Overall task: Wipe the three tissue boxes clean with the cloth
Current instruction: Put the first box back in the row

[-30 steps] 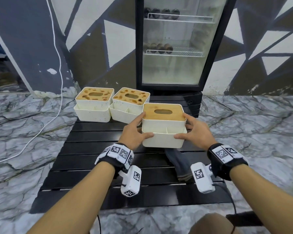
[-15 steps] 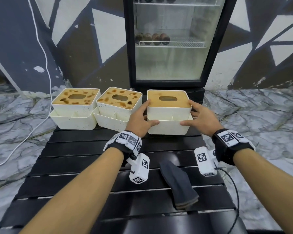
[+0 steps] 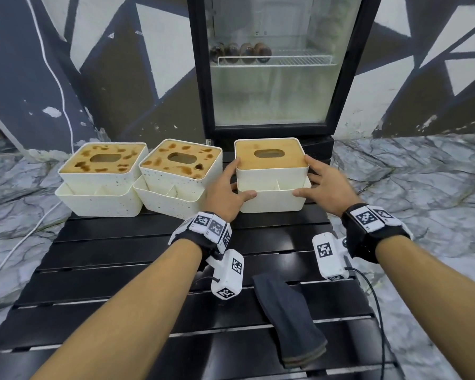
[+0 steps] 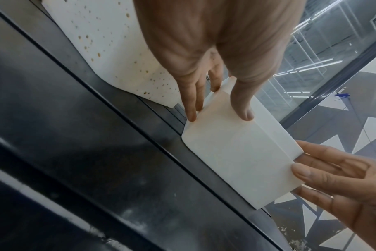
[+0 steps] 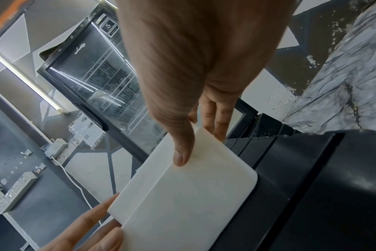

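Observation:
Three white tissue boxes with wooden lids stand in a row at the far edge of the black slatted table (image 3: 121, 270). The left box (image 3: 102, 171) and the middle box (image 3: 181, 165) have dark brown stains on their lids. The lid of the right box (image 3: 269, 160) (image 4: 236, 152) (image 5: 182, 203) looks clean. My left hand (image 3: 244, 178) (image 4: 218, 117) holds its left corner, thumb on the front and fingers along the side. On the opposite corner my right hand (image 3: 302, 176) (image 5: 200, 147) holds it the same way. A folded dark cloth (image 3: 288, 319) lies untouched near me.
A glass-door fridge (image 3: 272, 91) stands right behind the boxes. A white cable (image 3: 25, 242) runs over the marble floor at the left. The speckled side of the middle box (image 4: 122, 51) is close to my left hand. The table's right edge is near my right wrist.
Both hands have carried the clean-lidded box away from me and into line with the two stained boxes at the far edge. The cloth has stayed where it was.

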`<state>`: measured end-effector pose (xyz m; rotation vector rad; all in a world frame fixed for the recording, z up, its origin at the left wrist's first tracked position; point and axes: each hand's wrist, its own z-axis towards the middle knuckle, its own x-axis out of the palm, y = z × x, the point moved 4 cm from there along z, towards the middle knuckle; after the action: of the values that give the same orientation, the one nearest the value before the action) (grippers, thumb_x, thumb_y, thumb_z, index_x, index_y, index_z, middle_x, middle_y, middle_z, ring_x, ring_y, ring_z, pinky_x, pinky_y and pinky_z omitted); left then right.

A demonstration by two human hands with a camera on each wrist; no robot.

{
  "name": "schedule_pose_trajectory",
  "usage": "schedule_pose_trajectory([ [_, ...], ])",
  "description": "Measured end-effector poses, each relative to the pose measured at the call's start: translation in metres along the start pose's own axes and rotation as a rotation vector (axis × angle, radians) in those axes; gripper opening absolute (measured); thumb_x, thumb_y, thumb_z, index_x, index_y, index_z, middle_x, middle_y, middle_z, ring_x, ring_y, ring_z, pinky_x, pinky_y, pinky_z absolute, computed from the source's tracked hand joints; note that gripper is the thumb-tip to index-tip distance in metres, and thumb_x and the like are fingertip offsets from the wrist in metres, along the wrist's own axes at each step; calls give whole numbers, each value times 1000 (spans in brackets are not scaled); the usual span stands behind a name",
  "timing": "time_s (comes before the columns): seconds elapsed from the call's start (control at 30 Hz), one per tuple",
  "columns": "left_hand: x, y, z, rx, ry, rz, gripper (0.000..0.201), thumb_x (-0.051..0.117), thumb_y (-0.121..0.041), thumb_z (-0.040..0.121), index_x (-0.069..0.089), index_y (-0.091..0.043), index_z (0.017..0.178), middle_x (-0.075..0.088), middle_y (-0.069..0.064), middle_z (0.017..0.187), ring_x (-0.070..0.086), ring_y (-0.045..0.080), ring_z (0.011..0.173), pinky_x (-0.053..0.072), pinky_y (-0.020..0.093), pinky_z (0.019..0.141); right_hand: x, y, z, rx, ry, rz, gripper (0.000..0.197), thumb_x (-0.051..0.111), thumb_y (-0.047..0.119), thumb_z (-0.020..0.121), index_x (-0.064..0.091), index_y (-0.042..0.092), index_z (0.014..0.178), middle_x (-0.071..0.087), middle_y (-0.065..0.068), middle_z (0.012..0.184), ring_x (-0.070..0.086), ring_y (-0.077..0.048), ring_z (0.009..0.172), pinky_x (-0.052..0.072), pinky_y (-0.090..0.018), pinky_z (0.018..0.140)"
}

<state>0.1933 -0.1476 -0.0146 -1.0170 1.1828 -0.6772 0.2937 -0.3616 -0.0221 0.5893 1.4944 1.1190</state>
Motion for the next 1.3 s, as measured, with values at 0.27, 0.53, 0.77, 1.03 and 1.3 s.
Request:
schedule_pose_trajectory([
  [0.27, 3, 0, 10, -11, -2, -27, 86, 71, -9, 90, 21, -29, 158, 42, -3, 154, 50, 18, 133, 45, 29, 100, 0, -2, 12, -6, -3, -1, 99, 82, 5, 69, 26, 20, 148, 45, 0, 145, 54, -12, 122, 47, -40, 101],
  [0.53, 6, 2, 18, -5, -34, -6, 87, 73, -12, 89, 23, -31, 158, 43, -3, 153, 49, 19, 134, 44, 37, 107, -2, -6, 20, -16, -9, -11, 97, 82, 8, 69, 28, 24, 148, 44, 1, 145, 53, -12, 122, 47, -41, 101],
  [0.77, 7, 1, 20, -9, -37, 21, 86, 72, -14, 90, 21, -32, 158, 41, -3, 155, 47, 21, 136, 43, 41, 108, -2, -5, 19, -16, -8, 1, 95, 81, 7, 71, 27, 24, 148, 44, 1, 146, 53, -12, 123, 46, -40, 102],
  [1.03, 8, 2, 23, -7, -26, 25, 87, 71, -13, 90, 20, -31, 158, 40, -3, 155, 46, 21, 137, 44, 42, 108, -2, -3, 18, -18, -15, -1, 95, 81, 7, 71, 29, 25, 147, 46, 3, 144, 54, -11, 122, 47, -40, 101],
  [1.3, 5, -10, 15, 63, -4, 8, 82, 77, -21, 84, 28, -35, 148, 51, -6, 143, 51, 21, 131, 50, 51, 103, -12, 27, -5, -64, -128, -275, 88, 80, 35, 71, 33, 25, 145, 47, 2, 143, 43, -18, 130, 37, -35, 107],
])
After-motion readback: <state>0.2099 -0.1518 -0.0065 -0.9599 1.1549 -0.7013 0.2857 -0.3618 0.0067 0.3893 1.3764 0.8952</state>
